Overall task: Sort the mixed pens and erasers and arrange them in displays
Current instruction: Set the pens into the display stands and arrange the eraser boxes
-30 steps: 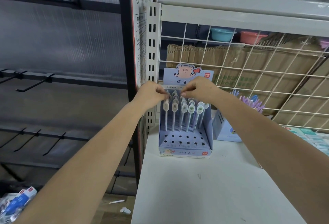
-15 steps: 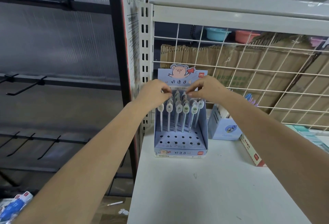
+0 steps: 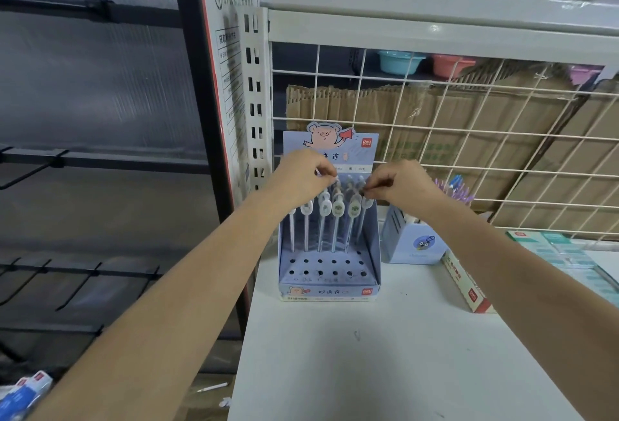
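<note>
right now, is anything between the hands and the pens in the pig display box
Nothing visible. The left hand and right hand both pinch at the tops of the back-row pens in the display box. Its front holes are empty, and nothing else sits in between.

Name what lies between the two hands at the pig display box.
In the head view, the tops of the back-row pens stand between the left hand and the right hand.
</note>
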